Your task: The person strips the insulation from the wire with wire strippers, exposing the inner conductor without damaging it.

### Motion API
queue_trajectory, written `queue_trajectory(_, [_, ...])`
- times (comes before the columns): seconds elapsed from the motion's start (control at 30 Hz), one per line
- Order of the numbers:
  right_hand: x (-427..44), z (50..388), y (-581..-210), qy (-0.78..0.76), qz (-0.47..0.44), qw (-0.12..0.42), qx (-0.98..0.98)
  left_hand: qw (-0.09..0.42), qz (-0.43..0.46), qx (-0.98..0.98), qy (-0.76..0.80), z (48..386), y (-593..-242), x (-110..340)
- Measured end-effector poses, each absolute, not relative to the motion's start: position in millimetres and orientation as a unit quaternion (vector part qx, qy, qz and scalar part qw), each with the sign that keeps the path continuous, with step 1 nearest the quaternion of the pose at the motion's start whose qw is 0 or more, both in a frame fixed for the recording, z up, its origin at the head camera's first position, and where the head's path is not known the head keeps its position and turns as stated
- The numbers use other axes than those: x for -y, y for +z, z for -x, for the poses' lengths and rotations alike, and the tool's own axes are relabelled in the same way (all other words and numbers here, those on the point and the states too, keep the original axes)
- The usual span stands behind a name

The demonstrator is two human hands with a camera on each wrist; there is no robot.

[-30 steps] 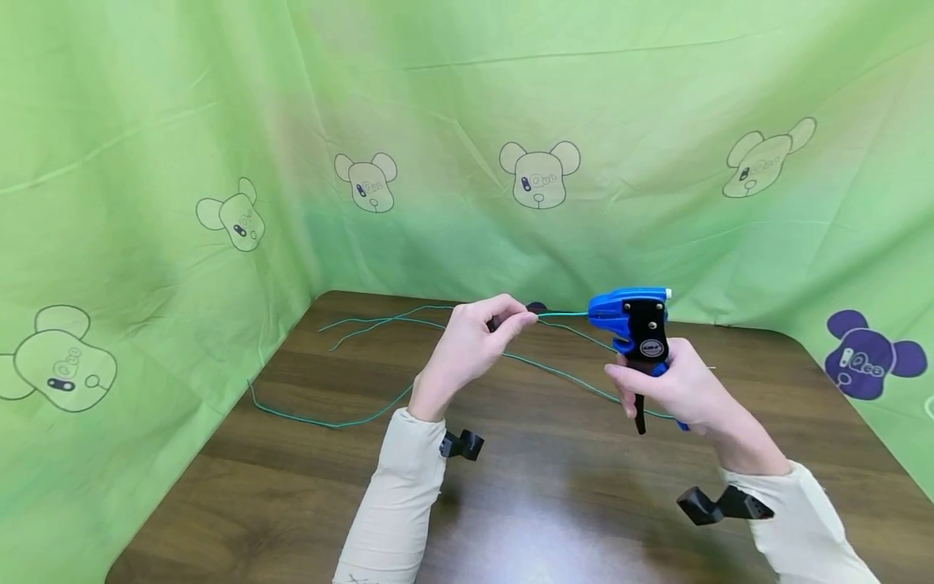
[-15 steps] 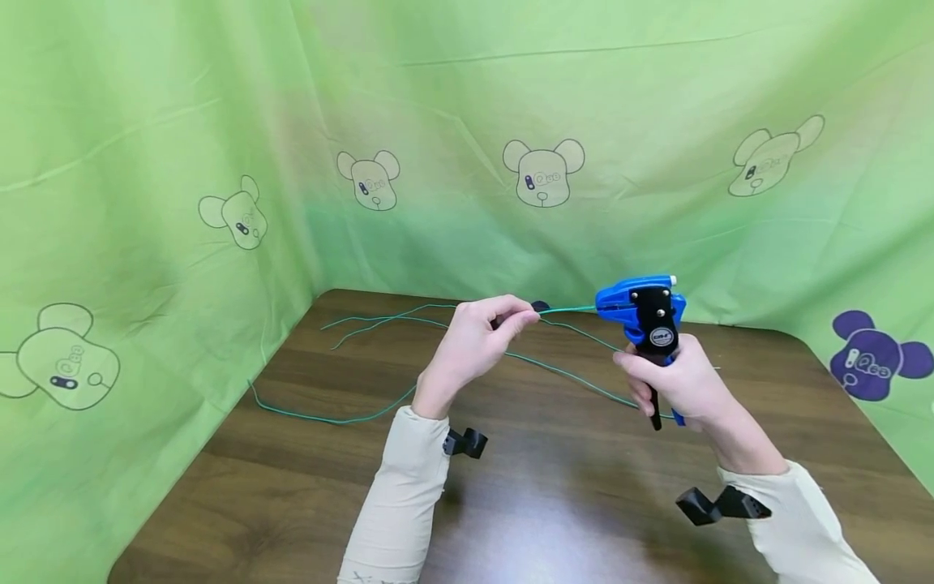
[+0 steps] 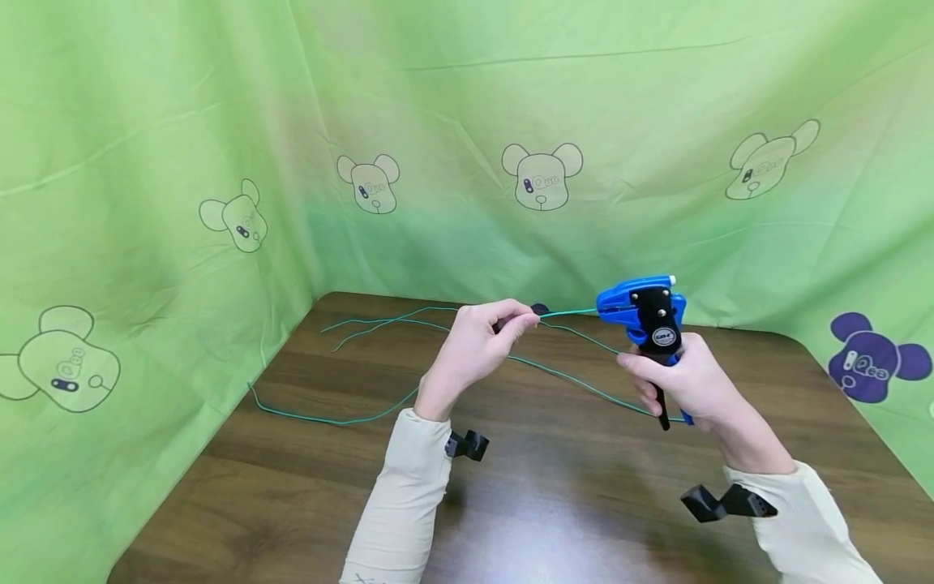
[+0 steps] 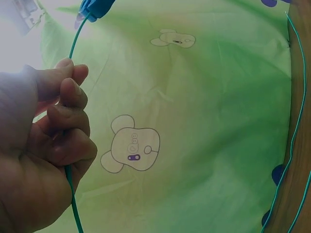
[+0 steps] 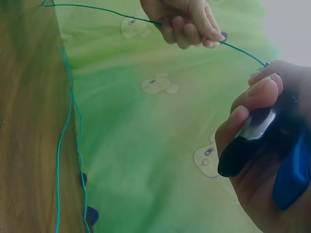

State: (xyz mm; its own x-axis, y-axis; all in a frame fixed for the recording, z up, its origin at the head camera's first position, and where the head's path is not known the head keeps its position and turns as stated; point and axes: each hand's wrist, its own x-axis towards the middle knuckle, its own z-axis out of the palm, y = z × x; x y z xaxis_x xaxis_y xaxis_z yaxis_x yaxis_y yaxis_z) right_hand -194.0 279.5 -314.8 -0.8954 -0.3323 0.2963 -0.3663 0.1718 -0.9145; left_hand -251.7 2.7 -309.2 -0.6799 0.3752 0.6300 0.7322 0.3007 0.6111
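My left hand [image 3: 476,345] pinches a thin green wire [image 3: 569,313] between thumb and forefinger, above the table. In the left wrist view the wire [image 4: 76,41] also passes behind the curled fingers and comes out below. A blue and black wire stripper [image 3: 655,312] is gripped upright in my right hand [image 3: 689,383], its nose toward the left hand. The wire's far end goes into that nose; its tip is hidden inside. In the right wrist view, fingers curl round the black handle [image 5: 248,143], with the blue handle [image 5: 294,172] against the palm.
More green wires [image 3: 565,375] lie loosely across the brown wooden table [image 3: 292,495], below and behind the hands. Green cloth [image 3: 452,97] with bear-head prints hangs along the back and sides. A black camera mount [image 3: 467,445] sits on the left wrist.
The right hand has moved the wire stripper slightly right and up, and its handles have come closer together. More blue shows behind its head. The left hand has barely moved.
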Motion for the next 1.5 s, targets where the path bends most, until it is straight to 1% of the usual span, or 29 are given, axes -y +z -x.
queue_trajectory(0.17, [-281.6, 194.5, -312.8, 0.589, -0.229, 0.011, 0.775, 0.185, 0.349, 0.785, -0.477, 252.3, -309.6, -3.3])
queue_trajectory(0.67, [-288.1, 195.9, -309.8, 0.594, -0.26, -0.024, 0.761, 0.168, 0.35, 0.781, -0.489, 253.1, -309.2, -4.7])
queue_trajectory(0.93, [-291.0, 195.1, -306.7, 0.585, -0.253, -0.032, 0.77, 0.158, 0.348, 0.782, -0.492, 252.1, -308.5, -4.8])
queue_trajectory(1.07, [-292.0, 194.3, -305.9, 0.575, -0.249, -0.031, 0.779, 0.156, 0.347, 0.781, -0.495, 252.3, -308.8, -4.4])
queue_trajectory(1.27, [-292.5, 193.5, -306.6, 0.53, -0.245, -0.014, 0.812, 0.153, 0.342, 0.781, -0.499, 254.0, -310.1, -2.6])
queue_trajectory(1.5, [-294.3, 194.7, -306.5, 0.517, -0.247, -0.012, 0.819, 0.151, 0.34, 0.784, -0.497, 256.9, -312.7, -1.7])
